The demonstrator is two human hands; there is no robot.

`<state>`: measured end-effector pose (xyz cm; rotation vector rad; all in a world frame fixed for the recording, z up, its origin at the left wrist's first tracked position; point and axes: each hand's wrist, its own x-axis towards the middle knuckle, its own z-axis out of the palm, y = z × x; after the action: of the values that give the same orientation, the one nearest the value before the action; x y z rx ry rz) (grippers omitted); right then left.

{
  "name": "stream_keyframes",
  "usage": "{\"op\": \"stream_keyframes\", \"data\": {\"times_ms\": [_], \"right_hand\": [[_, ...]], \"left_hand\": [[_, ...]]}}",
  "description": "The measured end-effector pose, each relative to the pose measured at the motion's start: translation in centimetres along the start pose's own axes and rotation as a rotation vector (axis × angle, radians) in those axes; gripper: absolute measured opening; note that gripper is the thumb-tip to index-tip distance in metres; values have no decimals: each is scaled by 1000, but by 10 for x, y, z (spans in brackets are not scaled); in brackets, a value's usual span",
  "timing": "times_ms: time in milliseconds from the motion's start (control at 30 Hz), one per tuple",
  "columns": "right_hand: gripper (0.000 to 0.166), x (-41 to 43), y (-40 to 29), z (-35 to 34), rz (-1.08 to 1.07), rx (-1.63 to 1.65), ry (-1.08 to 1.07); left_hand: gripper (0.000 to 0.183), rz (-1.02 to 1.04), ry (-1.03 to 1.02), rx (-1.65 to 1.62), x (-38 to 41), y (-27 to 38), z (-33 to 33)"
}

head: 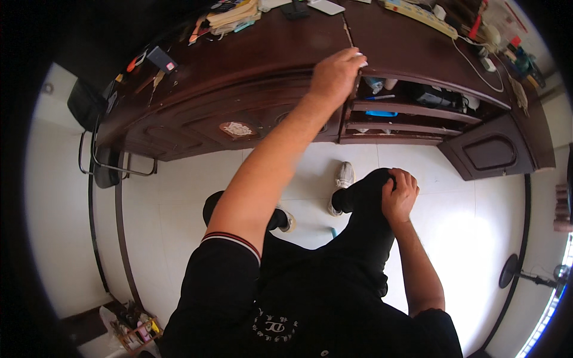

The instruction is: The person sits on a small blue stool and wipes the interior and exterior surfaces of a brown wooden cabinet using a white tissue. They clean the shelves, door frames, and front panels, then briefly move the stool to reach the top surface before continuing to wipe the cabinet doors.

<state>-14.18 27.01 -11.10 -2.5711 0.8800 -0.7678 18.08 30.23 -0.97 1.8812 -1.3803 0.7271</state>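
My left hand (336, 74) reaches forward to the top of a dark brown wooden desk (268, 49). A small white wad (361, 61), tissue or cloth, sticks out from its fingers; most of it is hidden in the grip. The hand is at the desk's front edge, close to a chipped seam in the top. My right hand (401, 192) lies over my right knee (380, 179), holding nothing, with the thumb apart from the curled fingers.
Papers (235, 18), a dark box-like object (162, 59) and a power strip (421, 19) are on the desk. Below the right part, open shelves (407, 115) hold several items. A chair (107, 165) stands at left, a basket (136, 333) behind it, a fan (510, 270) at right.
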Motion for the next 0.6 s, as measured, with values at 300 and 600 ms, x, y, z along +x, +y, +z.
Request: {"op": "stream_keyframes", "data": {"times_ms": [300,600], "right_hand": [[24,-6,15,3,-69,31,-34],[24,-4,8,4,-75,-33,-93]], "left_hand": [[24,-73,-40,-88,-12,-21,-32],[28,-305,125,291,-117,-171,-175]]}}
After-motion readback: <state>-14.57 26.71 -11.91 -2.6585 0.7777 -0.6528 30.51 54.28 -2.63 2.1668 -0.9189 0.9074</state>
